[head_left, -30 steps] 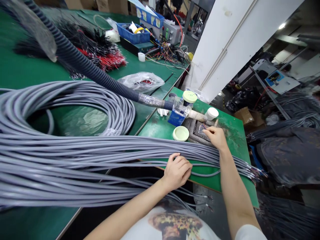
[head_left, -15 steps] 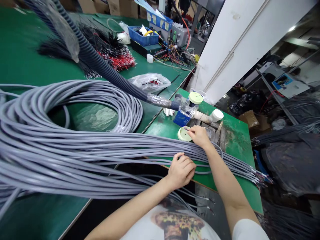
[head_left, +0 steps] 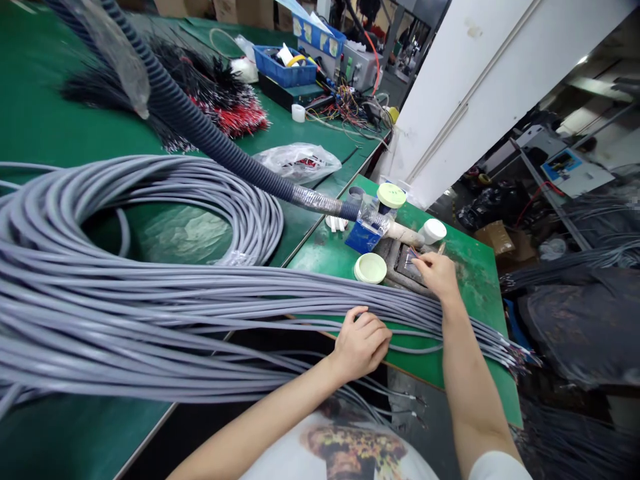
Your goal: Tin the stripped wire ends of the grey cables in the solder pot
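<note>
My right hand (head_left: 436, 276) pinches thin coloured wire ends (head_left: 413, 256) that fan out of its fingertips over a dark metal fixture (head_left: 406, 265) set into the green workbench (head_left: 465, 293). My left hand (head_left: 361, 344) is curled over a long bundle of grey sheathed cables (head_left: 210, 313) that runs across the bench edge. A pale green round lid (head_left: 370, 268) lies just left of the fixture. Behind it stand a blue box (head_left: 363, 237), a plastic bottle with a pale green cap (head_left: 391, 196) and a white-capped tube (head_left: 433, 231).
A big grey cable coil (head_left: 175, 200) lies on the left bench under a black corrugated hose (head_left: 210, 143). Farther back are black-and-red wire bundles (head_left: 225, 113), a plastic bag (head_left: 297, 163) and a blue crate (head_left: 283, 67). A white pillar (head_left: 470, 87) rises beyond the bench.
My right hand has moved right, from beside the pale green lid to over the metal fixture. My left hand stays on the cables, and the view has shifted slightly.
</note>
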Demonstrator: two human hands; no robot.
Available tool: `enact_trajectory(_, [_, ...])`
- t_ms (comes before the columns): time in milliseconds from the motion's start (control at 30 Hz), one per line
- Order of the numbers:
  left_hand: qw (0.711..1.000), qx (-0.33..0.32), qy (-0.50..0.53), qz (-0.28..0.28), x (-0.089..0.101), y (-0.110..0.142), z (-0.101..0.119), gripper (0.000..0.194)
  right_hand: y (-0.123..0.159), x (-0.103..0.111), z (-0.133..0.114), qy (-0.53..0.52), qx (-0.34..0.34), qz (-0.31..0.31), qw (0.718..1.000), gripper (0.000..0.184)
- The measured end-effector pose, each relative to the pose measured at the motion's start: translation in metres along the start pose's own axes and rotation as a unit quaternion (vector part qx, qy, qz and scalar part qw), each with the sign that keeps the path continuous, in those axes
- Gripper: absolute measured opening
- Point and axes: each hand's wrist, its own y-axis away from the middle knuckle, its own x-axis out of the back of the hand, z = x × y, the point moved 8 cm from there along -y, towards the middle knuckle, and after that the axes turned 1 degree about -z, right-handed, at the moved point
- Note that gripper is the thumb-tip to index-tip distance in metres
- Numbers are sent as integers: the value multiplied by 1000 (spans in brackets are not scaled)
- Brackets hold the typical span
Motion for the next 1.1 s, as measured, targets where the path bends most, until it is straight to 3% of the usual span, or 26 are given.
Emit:
enact_trajectory(133, [1000,1,3,1,0,0,0,11,7,-10,54,22,-74,10,997,32])
enact_trajectory(233, [1000,2,3,2,0,0,0,11,9,-22,73,33,-106,7,994,31])
enact_trajectory(600, [1000,2,0,0,0,-2,1,12,8,-33,81,12,-127,6,992,28])
enact_trajectory(767, [1000,3,1,3,0,-1,0,11,20,-7,59,-52,-103,26,993,34])
enact_trajectory(867, [999,13,30,7,3,-1,0,11,40,19,29,-132,-70,40,988,37])
enact_trajectory(967, [987,69,138,42,9,-8,-5,8,63,44,-9,-271,-28,54,961,31])
enact_trajectory(1033, [948,156,266,78,10,-14,-15,6,76,53,-34,-324,-5,44,945,29])
enact_trajectory(1100, [866,253,420,102,0,-19,-23,16,86,57,-55,-354,16,28,935,26])
